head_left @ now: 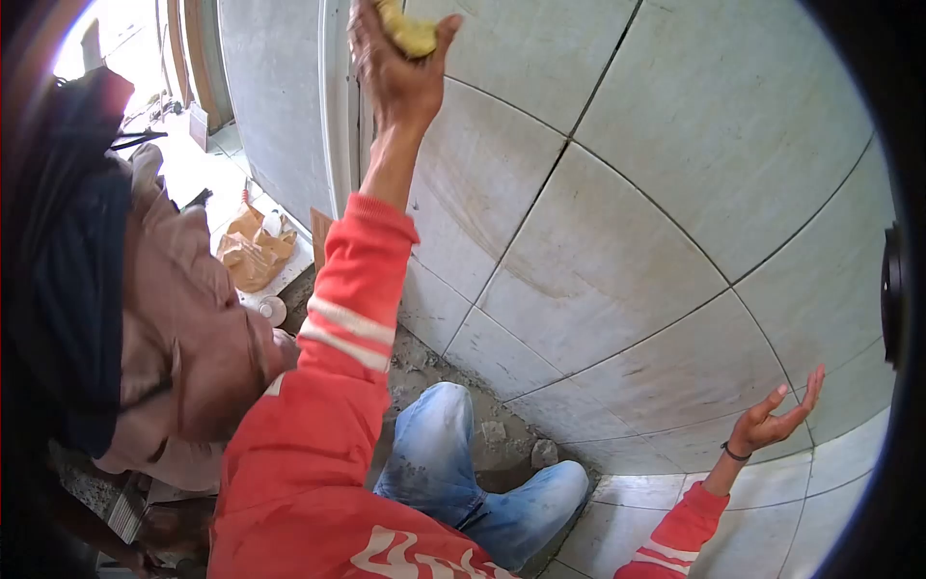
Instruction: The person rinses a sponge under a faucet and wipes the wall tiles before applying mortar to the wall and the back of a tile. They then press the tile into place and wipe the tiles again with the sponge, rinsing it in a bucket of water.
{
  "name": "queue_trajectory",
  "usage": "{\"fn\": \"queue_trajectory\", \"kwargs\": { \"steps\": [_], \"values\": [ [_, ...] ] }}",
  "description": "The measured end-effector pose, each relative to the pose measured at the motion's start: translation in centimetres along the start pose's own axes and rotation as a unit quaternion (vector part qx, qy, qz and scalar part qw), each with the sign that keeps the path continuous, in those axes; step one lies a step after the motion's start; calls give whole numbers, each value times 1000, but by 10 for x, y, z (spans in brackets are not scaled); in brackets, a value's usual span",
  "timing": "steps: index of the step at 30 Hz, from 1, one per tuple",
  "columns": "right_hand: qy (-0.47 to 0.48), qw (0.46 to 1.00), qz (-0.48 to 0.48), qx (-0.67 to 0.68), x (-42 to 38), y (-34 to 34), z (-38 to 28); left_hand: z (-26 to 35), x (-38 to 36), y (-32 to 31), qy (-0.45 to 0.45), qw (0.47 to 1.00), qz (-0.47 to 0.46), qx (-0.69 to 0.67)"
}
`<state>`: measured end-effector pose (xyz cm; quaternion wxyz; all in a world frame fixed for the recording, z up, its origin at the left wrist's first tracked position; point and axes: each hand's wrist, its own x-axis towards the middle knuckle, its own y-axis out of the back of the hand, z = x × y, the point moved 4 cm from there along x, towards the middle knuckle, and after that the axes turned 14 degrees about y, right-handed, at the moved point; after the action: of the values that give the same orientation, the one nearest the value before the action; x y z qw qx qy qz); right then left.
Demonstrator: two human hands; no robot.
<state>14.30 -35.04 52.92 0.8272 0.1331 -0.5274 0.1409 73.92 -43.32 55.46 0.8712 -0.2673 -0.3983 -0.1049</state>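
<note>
Yellow sponge (407, 31) sits clamped in our left hand (395, 72), arm stretched full length, pressed against the grey tiled wall (617, 251) at the upper reach of view. Our right hand (776, 420) is well apart from it, low and to the side, fingers spread and holding nothing, palm resting at the tiles. The left hand alone bears on the sponge; its long axis we cannot tell. A crumpled paper bag (253, 249) lies on the floor beyond; contents not visible. Another person's shoulder (178, 318) crowds the near side.

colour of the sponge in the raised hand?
Yellow sponge, gripped in the left hand against the tiled wall; head view.
</note>
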Motion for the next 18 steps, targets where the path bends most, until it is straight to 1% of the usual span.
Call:
{"fn": "queue_trajectory", "kwargs": {
  "steps": [2,3,4,5,6,7,9,10,12,14,15,16,17,18],
  "values": [
    [1,1000,-16,-7,-11,-10,3,-31,-6,-34,-35,980,-24,192],
    [3,999,-34,-14,-17,-16,4,-38,-23,-37,-35,979,-21,199],
    [5,999,-33,-5,-23,-21,4,-40,-48,-36,-31,977,-20,208],
    [28,999,-30,-35,-27,-27,2,-41,-72,-33,-28,976,-17,216],
    [49,996,-30,-64,-30,-33,0,-46,-103,-26,-8,981,-33,192],
    [49,997,-33,-54,-33,-38,0,-54,-139,-11,16,984,-52,169],
    [59,993,0,-105,-37,-46,1,-79,-192,16,46,981,-87,169],
    [71,990,7,-118,-36,-46,1,-102,-199,23,45,980,-84,174],
    [74,991,13,-108,-35,-47,3,-153,-186,33,106,965,-32,237],
    [79,992,17,-102,-39,-47,7,-164,-119,26,182,965,32,183],
    [76,992,19,-100,-40,-47,9,-147,-87,17,179,966,33,184],
    [76,991,19,-104,-40,-47,9,-121,-54,6,166,980,8,109],
    [76,991,17,-107,-40,-47,7,-108,-38,-1,153,987,-20,34],
    [75,990,13,-119,-38,-48,5,-113,-49,-3,151,988,-21,36]
  ]
}}
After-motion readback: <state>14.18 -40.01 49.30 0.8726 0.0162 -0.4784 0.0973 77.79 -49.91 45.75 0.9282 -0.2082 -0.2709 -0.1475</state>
